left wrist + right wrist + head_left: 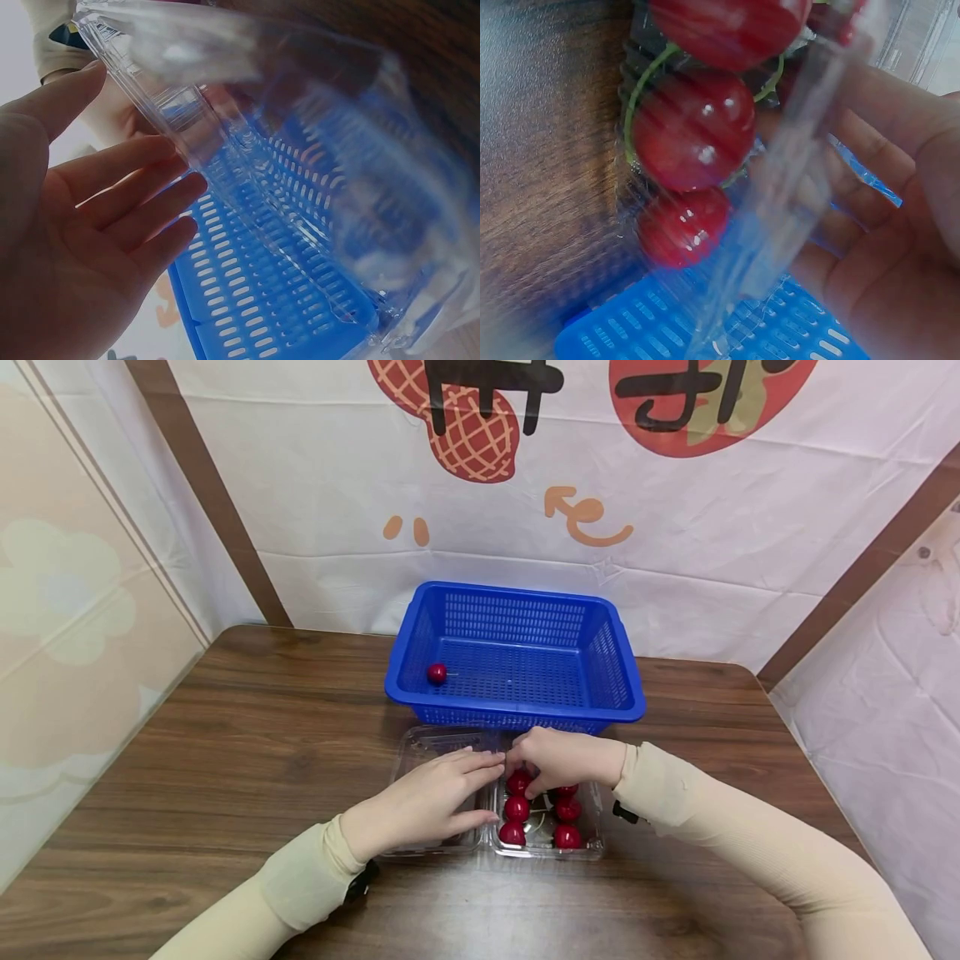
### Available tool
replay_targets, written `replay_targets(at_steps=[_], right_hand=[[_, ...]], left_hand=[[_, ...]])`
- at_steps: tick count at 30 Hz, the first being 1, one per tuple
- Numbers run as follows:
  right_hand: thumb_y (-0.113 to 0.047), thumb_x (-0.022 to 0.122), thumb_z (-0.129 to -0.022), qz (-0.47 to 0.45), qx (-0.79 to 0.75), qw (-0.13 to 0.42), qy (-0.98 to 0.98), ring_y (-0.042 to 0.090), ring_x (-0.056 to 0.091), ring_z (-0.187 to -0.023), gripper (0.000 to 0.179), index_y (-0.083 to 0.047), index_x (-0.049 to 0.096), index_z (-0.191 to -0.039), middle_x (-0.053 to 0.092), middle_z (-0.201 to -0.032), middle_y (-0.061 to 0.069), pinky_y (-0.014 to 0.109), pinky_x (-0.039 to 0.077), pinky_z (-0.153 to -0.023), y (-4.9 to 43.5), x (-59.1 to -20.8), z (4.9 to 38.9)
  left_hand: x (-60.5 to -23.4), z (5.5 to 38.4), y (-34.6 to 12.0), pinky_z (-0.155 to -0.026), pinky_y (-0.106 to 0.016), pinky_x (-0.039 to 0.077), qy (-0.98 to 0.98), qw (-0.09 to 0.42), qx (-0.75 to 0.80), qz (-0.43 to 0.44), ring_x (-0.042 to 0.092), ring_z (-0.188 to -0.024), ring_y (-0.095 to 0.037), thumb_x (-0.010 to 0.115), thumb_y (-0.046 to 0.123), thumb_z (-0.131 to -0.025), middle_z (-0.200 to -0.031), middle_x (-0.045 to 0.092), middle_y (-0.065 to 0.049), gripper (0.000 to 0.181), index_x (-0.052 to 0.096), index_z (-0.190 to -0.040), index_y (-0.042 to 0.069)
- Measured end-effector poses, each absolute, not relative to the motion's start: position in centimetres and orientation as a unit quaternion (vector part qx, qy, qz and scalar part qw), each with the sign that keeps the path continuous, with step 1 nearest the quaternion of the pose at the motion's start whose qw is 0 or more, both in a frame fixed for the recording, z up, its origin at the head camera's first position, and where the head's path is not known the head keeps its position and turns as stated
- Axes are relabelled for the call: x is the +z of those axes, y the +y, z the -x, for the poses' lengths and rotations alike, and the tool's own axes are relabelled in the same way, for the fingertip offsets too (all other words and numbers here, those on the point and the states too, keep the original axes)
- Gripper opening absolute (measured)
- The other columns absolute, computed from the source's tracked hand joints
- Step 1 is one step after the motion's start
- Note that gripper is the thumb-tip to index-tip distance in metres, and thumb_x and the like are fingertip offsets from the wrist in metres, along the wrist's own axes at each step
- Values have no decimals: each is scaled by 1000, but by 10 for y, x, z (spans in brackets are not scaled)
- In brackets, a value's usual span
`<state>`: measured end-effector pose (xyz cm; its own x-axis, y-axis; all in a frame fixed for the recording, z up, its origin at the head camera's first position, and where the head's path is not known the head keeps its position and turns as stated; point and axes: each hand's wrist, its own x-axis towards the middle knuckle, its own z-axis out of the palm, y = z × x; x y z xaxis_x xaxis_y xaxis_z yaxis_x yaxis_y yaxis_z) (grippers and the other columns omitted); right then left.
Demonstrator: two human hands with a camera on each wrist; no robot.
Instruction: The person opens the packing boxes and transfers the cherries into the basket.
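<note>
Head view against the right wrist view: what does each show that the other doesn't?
Only the head view shows a lone cherry lying in the basket, and the printed cloth behind the table.
Only the right wrist view shows the palm side of the right hand; the head view has its back.
Both show that hand, red cherries in the clear container, the blue basket and the wooden table.

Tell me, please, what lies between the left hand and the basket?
In the head view, part of the clear lid lies between the left hand and the basket.
</note>
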<state>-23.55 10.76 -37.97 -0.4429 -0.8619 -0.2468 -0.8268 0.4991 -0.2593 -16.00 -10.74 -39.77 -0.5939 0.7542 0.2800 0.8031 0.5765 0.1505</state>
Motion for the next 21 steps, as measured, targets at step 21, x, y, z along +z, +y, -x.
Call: replay_targets(at_steps=[21], right_hand=[[-12,77,-78,509,-58,160,844,14,64,-83,34,-9,67,-110,67,-97,2,17,52,-71,110,-369,234]], left_hand=[[-398,160,-107,-110,-42,39,-883,95,-127,441,51,-127,-28,62,43,-89,-135,55,-14,58,58,-127,0]])
